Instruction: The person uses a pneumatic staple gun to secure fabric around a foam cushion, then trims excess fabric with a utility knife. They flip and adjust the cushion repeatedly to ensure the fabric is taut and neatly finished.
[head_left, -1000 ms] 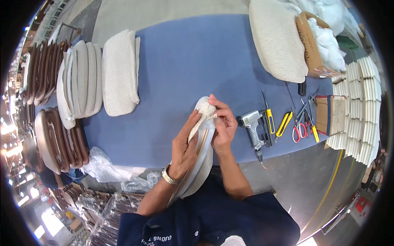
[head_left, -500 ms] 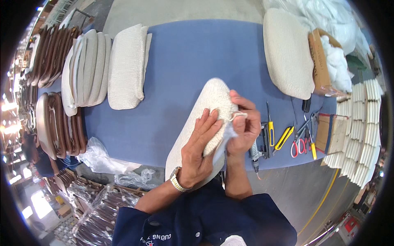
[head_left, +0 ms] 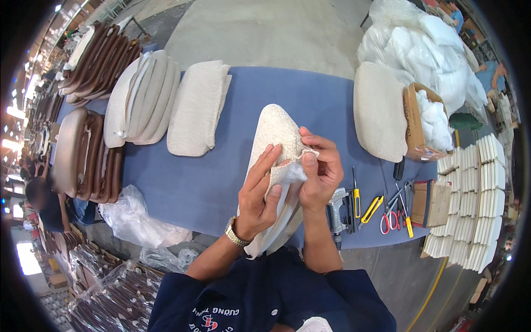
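A beige fabric-covered cushion (head_left: pixel 271 124) stands tilted in front of my body, its narrow rounded end pointing away. The cover gapes along the side facing me, and white padding (head_left: pixel 290 174) shows in the gap. My left hand (head_left: pixel 256 193), with a metal-band watch on its wrist, grips the left edge of the opening between thumb and fingers. On the other side, my right hand (head_left: pixel 322 174) pinches the cover's right edge, its thumb on top and its fingers curled behind. The cushion's lower end is partly hidden by my left hand and wrist.
On the blue table (head_left: pixel 221 188), beige cushions (head_left: pixel 196 108) and brown ones (head_left: pixel 86 155) stand at left. To the right lie a staple gun (head_left: pixel 337 213), screwdriver (head_left: pixel 356 202), yellow cutter (head_left: pixel 371 210) and scissors (head_left: pixel 389 218). A carton of white stuffing (head_left: pixel 434 119) sits beyond.
My left thumb has come round onto the cover's edge, and the opening is spread wider with more padding showing. The cushion is more upright. The whole view has shifted.
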`<state>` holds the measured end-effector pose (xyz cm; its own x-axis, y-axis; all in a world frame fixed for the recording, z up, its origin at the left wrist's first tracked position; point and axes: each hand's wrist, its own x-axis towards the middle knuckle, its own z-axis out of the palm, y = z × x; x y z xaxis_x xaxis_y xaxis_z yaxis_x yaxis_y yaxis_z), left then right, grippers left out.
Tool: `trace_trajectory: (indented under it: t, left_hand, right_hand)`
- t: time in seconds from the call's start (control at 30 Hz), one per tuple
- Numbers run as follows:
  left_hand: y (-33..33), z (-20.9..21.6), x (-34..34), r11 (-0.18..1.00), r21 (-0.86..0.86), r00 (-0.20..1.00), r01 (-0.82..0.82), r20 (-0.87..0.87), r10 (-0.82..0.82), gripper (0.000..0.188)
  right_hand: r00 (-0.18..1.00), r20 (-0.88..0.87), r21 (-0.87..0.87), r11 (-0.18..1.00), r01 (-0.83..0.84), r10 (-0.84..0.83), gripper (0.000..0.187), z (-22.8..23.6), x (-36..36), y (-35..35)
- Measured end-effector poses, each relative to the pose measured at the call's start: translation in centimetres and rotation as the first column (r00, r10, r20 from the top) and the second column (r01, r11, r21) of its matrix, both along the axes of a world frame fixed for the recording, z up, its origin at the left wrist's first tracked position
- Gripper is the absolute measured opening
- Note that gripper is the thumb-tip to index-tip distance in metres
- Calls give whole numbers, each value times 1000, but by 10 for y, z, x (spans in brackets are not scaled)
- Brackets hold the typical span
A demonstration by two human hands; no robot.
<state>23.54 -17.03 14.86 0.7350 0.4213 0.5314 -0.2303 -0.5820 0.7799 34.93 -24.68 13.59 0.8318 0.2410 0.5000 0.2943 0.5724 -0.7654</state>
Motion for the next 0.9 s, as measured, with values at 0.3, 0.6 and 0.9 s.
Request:
trace_trajectory:
  t: [0.3,0.6,0.9]
  left_hand:
    - [93,-12,22,833,-523,967,-182,-247,56,43]
    - [154,-65,103,234,-967,899,-97,-186,-397,48]
    - [149,-120,140,910,-414,765,-1,-586,-266,58]
  right_hand:
    - [959,282,-407,908,101,20,13,7,44,71]
    - [953,267,-791,533,302,-144,21,-18,108,88]
    - [991,-4,-932,360,46,-137,29,-95,149,99]
